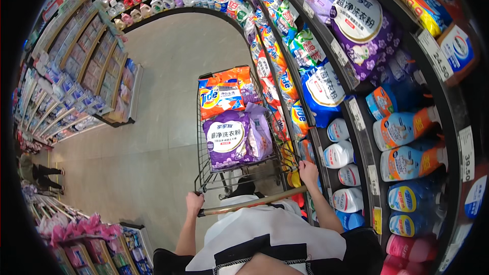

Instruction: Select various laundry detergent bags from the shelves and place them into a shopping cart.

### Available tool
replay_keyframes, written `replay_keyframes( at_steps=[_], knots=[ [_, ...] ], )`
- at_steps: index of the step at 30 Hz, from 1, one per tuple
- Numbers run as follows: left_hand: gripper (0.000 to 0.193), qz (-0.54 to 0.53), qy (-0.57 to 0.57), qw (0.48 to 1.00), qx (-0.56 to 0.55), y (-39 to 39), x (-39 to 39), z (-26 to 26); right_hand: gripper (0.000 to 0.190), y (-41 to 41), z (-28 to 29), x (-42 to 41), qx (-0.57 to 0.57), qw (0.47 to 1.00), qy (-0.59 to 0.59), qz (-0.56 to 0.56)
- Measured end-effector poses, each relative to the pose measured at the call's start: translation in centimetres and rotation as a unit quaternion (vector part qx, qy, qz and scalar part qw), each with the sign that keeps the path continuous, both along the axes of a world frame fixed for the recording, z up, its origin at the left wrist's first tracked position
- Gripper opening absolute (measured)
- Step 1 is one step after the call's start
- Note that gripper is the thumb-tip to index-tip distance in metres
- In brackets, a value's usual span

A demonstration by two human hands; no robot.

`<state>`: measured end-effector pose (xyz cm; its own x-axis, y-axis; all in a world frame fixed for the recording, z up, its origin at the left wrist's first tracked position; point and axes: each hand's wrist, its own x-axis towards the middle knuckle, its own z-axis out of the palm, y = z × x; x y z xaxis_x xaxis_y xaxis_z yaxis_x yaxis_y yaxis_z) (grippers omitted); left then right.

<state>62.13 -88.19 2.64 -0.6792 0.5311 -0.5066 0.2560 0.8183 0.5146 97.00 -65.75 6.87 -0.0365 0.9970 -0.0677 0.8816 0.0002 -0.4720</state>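
A shopping cart (201, 137) with a black wire basket stands right in front of me. My left hand (194, 202) is closed around the cart's left side arm, where it meets the handlebar (252, 203). On the opposite side arm, close to the shelf, my right hand (308, 173) is also closed. An orange Tide laundry detergent bag (219, 97) lies at the far end of the basket. Nearer to me is a purple washing powder bag (227, 141) with a white round label. A lilac bag (259, 133) leans at its right.
Shelves of detergent bags and bottles (405, 128) run close along my right and curve across the far end. Display racks (88, 49) stand on the left, and mops with pink heads (84, 227) at lower left. A person (42, 172) stands at far left. Grey tiled floor (164, 122) lies between.
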Motion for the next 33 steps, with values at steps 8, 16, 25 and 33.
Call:
replay_keyframes(
  at_steps=[8,16,25,33],
  knots=[
    [0.017,0.017,-0.055,0.998,0.035,7.7,-5.2,0.8,0.025,6.9,-0.1,-4.7,0.042,0.999,-0.013,-0.007],
    [0.016,0.035,-0.087,0.994,0.061,15.0,-9.6,2.2,0.026,13.2,1.0,-9.5,-0.021,0.998,-0.039,-0.045],
    [0.02,0.069,-0.127,0.985,0.09,22.8,-14.5,1.6,0.026,20.8,0.3,-13.0,-0.01,1.0,-0.012,-0.018],
    [0.023,0.07,-0.093,0.992,0.049,30.0,-17.9,2.6,0.028,27.6,0.1,-16.7,0.001,0.999,-0.029,-0.023]
  ],
)
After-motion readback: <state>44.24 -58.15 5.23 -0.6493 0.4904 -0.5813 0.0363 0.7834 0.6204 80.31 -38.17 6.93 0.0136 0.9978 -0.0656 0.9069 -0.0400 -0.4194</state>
